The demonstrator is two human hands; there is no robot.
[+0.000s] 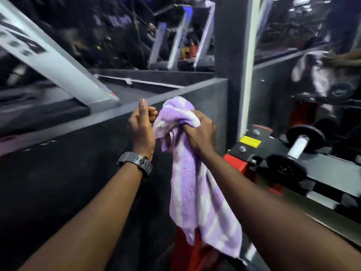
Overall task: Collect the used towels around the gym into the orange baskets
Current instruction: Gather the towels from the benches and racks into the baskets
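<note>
A purple and white striped towel [193, 188] hangs in front of me, bunched at its top. My right hand [199, 130] grips that bunched top, fingers curled into the cloth. My left hand [141, 126], with a black watch on the wrist, is just left of the towel with its fingers curled and thumb up; it holds nothing that I can see, and its fingertips are close to the towel's edge. No orange basket is in view. Something red [187, 251] shows below the towel's hanging end, blurred.
A dark grey low wall [78, 153] runs in front of me. Treadmills [64, 75] stand behind it. At the right, a dumbbell [297, 151] lies on a black and red rack [259, 145] below a mirror [322, 75] that reflects the towel.
</note>
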